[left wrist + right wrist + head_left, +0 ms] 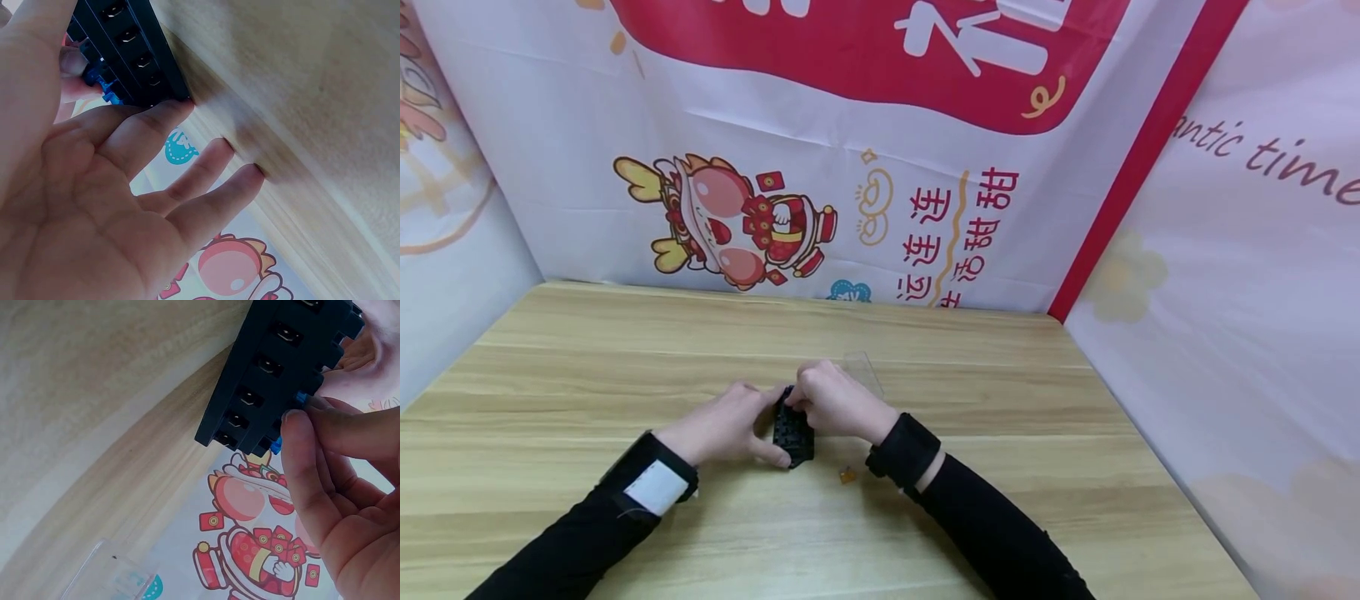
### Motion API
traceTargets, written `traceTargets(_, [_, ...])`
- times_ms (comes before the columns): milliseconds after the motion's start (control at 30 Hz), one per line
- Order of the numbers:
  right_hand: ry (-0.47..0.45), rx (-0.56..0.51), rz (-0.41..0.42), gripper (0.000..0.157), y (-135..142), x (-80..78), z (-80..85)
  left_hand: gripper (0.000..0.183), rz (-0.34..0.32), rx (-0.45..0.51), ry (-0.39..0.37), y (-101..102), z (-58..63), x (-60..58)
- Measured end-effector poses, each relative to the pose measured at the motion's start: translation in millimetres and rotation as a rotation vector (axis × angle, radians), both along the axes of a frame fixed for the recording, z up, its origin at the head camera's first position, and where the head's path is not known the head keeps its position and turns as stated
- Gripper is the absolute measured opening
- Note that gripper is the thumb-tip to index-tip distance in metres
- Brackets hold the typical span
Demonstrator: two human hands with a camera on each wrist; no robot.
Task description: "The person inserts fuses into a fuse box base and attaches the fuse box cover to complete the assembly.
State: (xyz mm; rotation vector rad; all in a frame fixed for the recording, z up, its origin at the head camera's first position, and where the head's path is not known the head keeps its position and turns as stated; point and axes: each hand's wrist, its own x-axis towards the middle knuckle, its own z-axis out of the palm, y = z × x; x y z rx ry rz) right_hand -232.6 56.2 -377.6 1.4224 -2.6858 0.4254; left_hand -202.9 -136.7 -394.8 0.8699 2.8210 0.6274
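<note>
A: State the position of the black block [792,442].

B: It is at the wooden surface [1000,392], between the two hands, with its long side running away from the person. Whether its underside rests flat there cannot be told. Both wrist views show a row of openings with metal contacts along one side.

A: State the condition of the left hand [730,425].

B: It holds the block from the left. The thumb is set at the near end and the index finger at the far end, so the grip is wide. In the left wrist view, two further fingers extend past the block toward the surface.

A: State the condition of the right hand [842,404].

B: Its fingers are narrow: thumb and index finger pinch a small blue part [301,398] at the toothed edge of the block, toward the far end. The fingertips cover some of this part; how deep it sits cannot be told.

A: List the loose items.

B: A small orange piece [847,476] lies to the near right of the block, near the right wrist band [904,450]. A clear plastic case [106,569] lies beyond the right hand, partly hidden by it in the head view
</note>
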Motion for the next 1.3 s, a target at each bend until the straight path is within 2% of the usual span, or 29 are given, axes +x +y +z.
traceTargets(867, [-0.040,-0.026,-0.003,0.020,-2.2,-3.0,-2.2,0.092,-0.004,-0.003,0.000,0.2,-2.0,-2.6])
traceTargets(1133, [-0.045,-0.002,-0.042,0.020,-4.4,-2.0,-0.6,0.088,-0.005,-0.005,-0.004,1.0,-1.0,-2.5])
traceTargets(1300, [-0.031,0.033,-0.033,0.019,-6.6,-1.2,1.0,0.089,-0.003,-0.006,0.010,1.3,-2.1,-1.8])
